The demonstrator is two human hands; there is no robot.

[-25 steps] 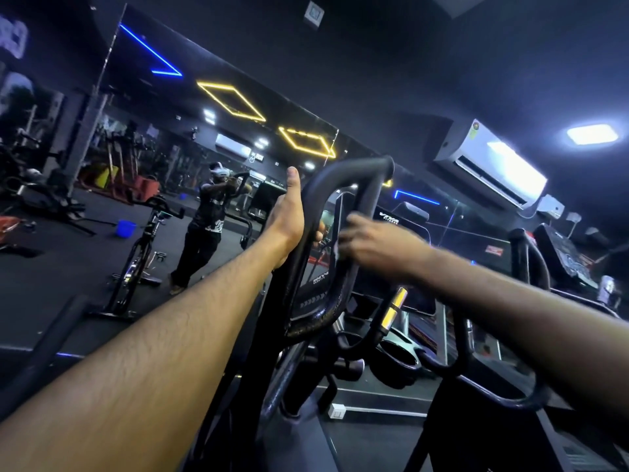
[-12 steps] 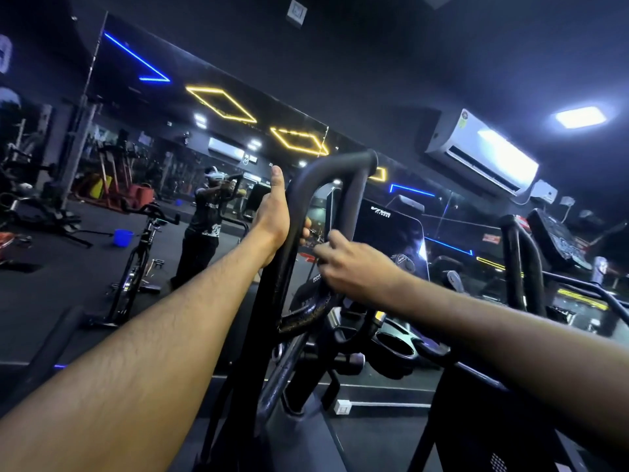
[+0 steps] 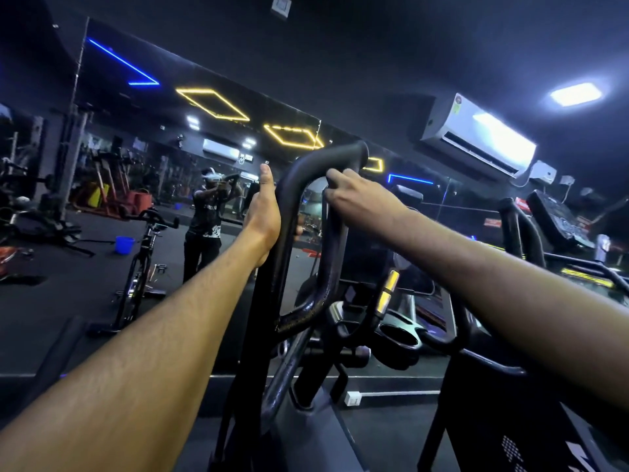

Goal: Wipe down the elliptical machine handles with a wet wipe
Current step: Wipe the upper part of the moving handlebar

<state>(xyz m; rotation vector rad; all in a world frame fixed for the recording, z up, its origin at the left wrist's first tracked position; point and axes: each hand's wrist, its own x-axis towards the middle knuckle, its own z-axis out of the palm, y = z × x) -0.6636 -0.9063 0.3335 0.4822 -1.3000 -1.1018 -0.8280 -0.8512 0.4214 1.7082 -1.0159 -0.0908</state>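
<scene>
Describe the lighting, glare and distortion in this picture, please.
Head view: the gym is dim; the ceiling light and the air conditioner front glare white. Wide-angle lens bends the forearms and tilts the room. Both hands, left hand and right hand, on the handle look sharp.

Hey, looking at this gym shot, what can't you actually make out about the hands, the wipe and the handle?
Head view only:
- Wet wipe: none visible; the right hand would cover any.
- Left hand fingers: hidden behind the loop handle.
- Handle's base: lost in dark framework.
- Console at right: too dark and small to read.
</scene>
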